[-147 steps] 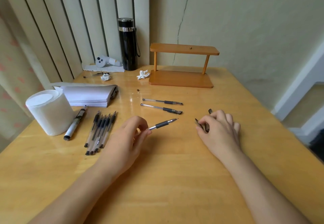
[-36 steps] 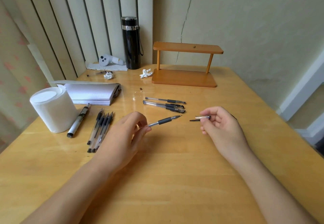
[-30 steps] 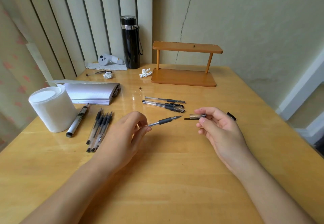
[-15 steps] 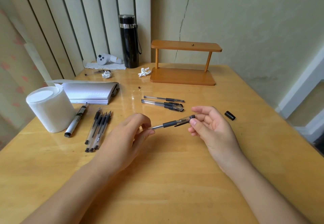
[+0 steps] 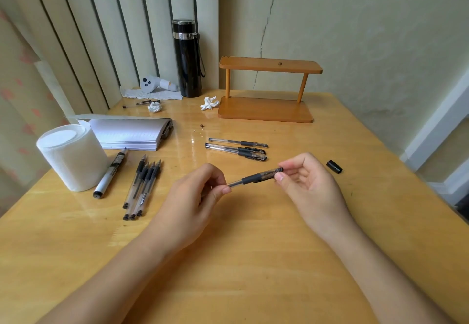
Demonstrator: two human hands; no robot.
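A clear gel pen with a black grip hangs above the wooden table between both hands. My left hand pinches its barrel end. My right hand pinches the clear cap that now sits over the pen's tip. Behind them lie three capped pens. Several uncapped pens lie in a bundle to the left. A loose black cap rests on the table right of my right hand.
A white paper roll, a marker and a notebook sit at the left. At the back stand a black flask, a wooden shelf stand, crumpled tissues and a white controller.
My right hand picked up a clear cap, brought it leftward to the pen in my left hand and slid it over the tip. A black cap now lies uncovered at the right.
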